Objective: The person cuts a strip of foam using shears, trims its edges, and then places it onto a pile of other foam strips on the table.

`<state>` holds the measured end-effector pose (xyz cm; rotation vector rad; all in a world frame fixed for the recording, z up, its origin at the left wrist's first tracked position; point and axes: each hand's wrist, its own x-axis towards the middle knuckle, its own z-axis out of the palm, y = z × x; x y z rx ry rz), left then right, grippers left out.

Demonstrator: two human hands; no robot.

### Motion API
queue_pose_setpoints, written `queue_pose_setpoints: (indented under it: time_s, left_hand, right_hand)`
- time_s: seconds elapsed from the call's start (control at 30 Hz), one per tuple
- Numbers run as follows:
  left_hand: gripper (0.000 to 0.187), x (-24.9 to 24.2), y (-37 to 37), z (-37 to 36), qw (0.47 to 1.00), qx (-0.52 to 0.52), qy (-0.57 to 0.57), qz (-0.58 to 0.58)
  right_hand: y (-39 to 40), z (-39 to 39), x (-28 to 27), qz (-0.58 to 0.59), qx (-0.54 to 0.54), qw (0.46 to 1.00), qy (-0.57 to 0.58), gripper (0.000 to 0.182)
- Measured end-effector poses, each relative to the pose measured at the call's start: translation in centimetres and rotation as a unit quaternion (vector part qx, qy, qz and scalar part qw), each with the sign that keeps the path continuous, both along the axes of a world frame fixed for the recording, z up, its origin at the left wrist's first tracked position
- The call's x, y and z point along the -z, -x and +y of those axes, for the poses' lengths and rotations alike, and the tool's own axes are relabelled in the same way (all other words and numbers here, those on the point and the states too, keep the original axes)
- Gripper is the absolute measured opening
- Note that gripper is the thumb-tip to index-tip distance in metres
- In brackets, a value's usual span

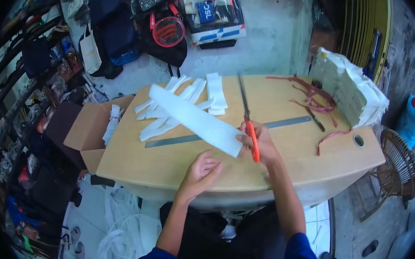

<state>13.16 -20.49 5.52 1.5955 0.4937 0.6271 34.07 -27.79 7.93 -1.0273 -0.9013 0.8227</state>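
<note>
In my right hand [258, 143] are the scissors [251, 133], orange-handled, their long blades pointing away over the table. The same hand pinches the near end of a wide white strip of soft material [193, 118], which reaches up to the left above the table. My left hand [201, 172] is at the table's near edge, below the strip and apart from it, its fingers loosely bent and holding nothing. Several cut white strips [168, 121] lie in a loose pile under and behind the held one. A long metal ruler [287, 121] lies across the table, partly covered.
The wooden table [130, 164] has a tall white stack [351, 90] at its right back. Red cords [314, 95] and a dark pen [316, 119] lie before it. A cardboard box [89, 129] stands left, a wicker chair [398, 163] right. White trimmings [127, 233] litter the floor.
</note>
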Motion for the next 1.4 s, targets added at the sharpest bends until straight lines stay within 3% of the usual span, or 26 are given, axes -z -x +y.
queue_pose_setpoints:
  time_s: [0.1, 0.17, 0.27, 0.33, 0.47, 0.67, 0.73, 0.83, 1.03, 1.4]
  left_hand:
    - [0.042, -2.5, -2.9, -0.5, 0.987, 0.090, 0.029, -0.128]
    - [0.041, -2.9, -3.6, -1.1, 0.987, 0.081, 0.018, -0.136]
    - [0.036, -3.5, -3.3, -2.1, 0.985, 0.082, 0.039, -0.150]
    - [0.037, -3.9, -2.5, -2.8, 0.983, 0.052, 0.093, -0.148]
    - [0.033, -3.2, -1.7, -2.4, 0.990, 0.048, 0.023, -0.132]
    - [0.024, -2.8, -0.4, -3.7, 0.993, 0.020, 0.049, -0.109]
    - [0.022, -2.4, -0.1, -4.1, 0.992, 0.014, 0.060, -0.108]
    - [0.020, -1.8, 0.2, -4.6, 0.990, 0.005, 0.076, -0.117]
    - [0.017, -1.4, 0.8, -5.3, 0.991, 0.017, 0.078, -0.106]
    - [0.019, -0.5, 1.4, -5.8, 0.990, 0.030, 0.088, -0.107]
  right_hand:
    - [3.5, -1.7, -0.6, 0.031, 0.076, 0.997, -0.006, 0.020]
    - [5.6, -3.2, -0.3, 0.065, 0.134, 0.989, 0.010, 0.021]
    - [8.2, -5.9, 1.5, -0.012, 0.219, 0.975, 0.032, 0.020]
    - [10.3, -8.1, 3.1, -0.047, 0.224, 0.972, 0.052, 0.035]
    - [13.3, -12.4, 6.6, -0.097, 0.076, 0.992, 0.042, 0.049]
    - [16.6, -14.6, 8.7, -0.043, 0.001, 0.994, 0.101, 0.053]
    - [16.8, -14.9, 9.0, -0.007, -0.025, 0.998, 0.064, 0.056]
    - [16.5, -15.0, 8.6, -0.073, -0.025, 0.995, 0.065, 0.063]
    - [16.5, -14.8, 8.2, -0.028, -0.043, 0.996, 0.068, 0.071]
    - [16.5, -14.9, 7.8, -0.017, -0.045, 0.997, 0.055, 0.066]
